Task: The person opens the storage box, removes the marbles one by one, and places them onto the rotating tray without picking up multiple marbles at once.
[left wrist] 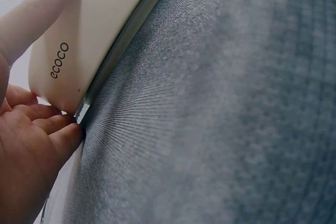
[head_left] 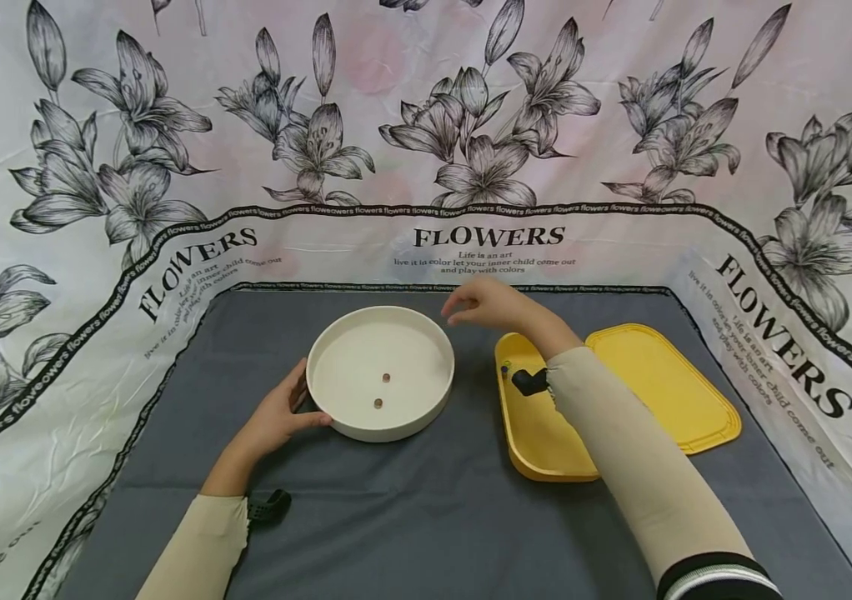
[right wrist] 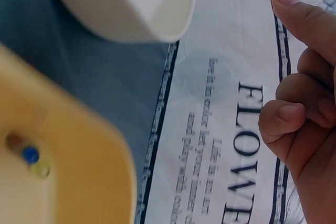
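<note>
A round white bowl (head_left: 354,333) stands on the grey cloth, two small brown beads (head_left: 386,377) lying apart on its floor. My left hand (head_left: 276,425) holds the bowl's left side. In the left wrist view the thumb (left wrist: 31,17) lies on the outer wall and the fingers (left wrist: 55,121) curl at the base. Beyond the bowl's right rim, my right hand (head_left: 492,303) hangs in the air with loosely curled fingers; nothing shows in it. A yellow box (head_left: 546,433) sits below the right forearm. Brown, blue and yellowish beads (right wrist: 30,155) lie in it.
Right of the box lies a flat yellow lid (head_left: 666,383), partly behind the right sleeve (head_left: 636,450). The grey cloth (head_left: 396,517) has a printed white border with flowers and lettering (head_left: 489,237). A dark wrist strap (head_left: 268,508) is by the left sleeve.
</note>
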Demonstrator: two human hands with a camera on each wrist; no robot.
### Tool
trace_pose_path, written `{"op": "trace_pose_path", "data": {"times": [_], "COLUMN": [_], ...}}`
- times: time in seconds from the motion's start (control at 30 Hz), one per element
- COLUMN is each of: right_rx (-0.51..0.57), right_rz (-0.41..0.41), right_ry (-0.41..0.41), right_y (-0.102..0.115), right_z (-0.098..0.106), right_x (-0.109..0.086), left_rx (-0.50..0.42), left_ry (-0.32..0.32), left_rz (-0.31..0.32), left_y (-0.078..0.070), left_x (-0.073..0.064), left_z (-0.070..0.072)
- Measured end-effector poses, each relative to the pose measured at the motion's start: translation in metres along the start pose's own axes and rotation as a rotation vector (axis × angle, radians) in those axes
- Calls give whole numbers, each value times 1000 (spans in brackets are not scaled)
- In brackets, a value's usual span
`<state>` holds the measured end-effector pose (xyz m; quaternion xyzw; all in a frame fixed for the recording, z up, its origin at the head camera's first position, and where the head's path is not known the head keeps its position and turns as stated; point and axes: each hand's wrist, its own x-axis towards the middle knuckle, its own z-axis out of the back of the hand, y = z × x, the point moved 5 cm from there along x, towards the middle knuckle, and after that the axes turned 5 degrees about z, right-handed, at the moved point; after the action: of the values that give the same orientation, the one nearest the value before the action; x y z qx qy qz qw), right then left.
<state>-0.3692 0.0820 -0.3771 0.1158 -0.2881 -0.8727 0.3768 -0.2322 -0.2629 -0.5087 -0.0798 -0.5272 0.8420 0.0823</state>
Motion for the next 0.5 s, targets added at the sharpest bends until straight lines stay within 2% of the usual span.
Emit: {"op": "trace_pose_path", "data": {"times": [0.2,0.5], "right_rx": [37,16], "right_rz": [-51,-95], "right_ry": [-25,-58], "right_y": [-16,-42], "right_z": [6,7], "right_x": [-29,-61], "left_rx": [0,-2], "left_ry": [0,6], "left_rz": [-8,2], "left_y": [-2,-1], "left_x": [-1,-1], "left_z": [0,-1]}}
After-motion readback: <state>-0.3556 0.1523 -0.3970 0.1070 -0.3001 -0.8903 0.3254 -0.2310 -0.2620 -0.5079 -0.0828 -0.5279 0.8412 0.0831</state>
